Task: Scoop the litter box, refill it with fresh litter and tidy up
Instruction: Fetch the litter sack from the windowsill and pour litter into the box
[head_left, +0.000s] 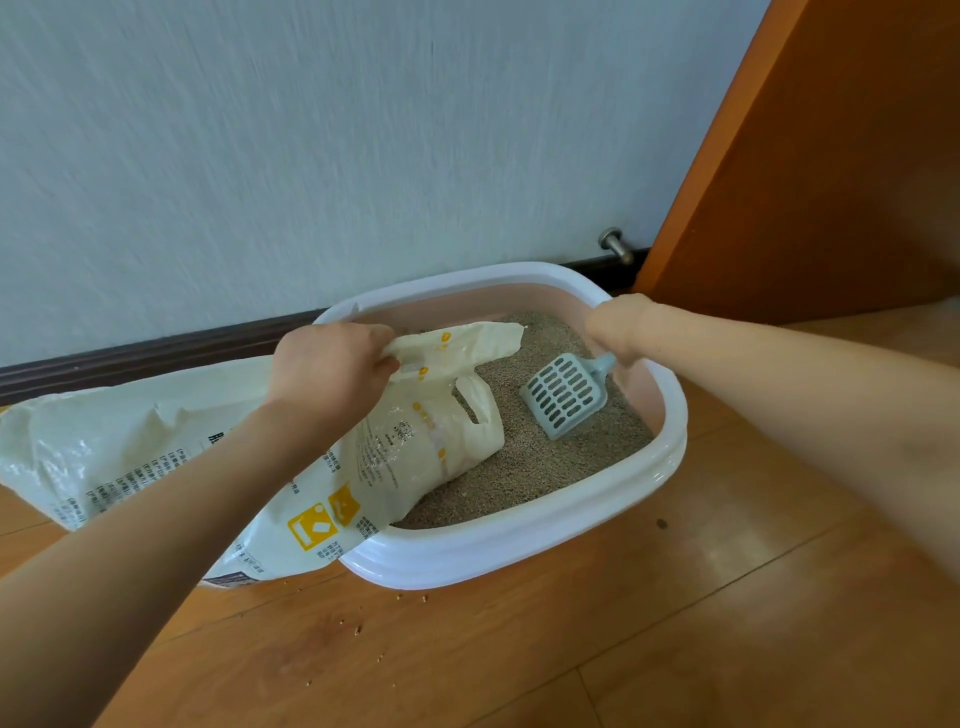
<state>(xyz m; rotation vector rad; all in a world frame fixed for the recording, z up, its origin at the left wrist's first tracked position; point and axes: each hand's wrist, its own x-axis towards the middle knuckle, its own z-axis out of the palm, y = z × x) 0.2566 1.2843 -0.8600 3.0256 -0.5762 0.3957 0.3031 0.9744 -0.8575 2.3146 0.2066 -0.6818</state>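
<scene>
The scene is bright and evenly lit by soft, daylight-like light. Pale sheen lies on the wooden floor (727, 571) at lower right, and small glints mark the glossy litter bag (78, 447) and the rim of the litter box (519, 540). Shadows are faint and soft-edged. The wall (311, 130) shows streaky motion blur, and the forearms near the frame edges look soft. Wide-angle distortion bends the baseboard (156, 353) and tilts the orange door (831, 156).
</scene>
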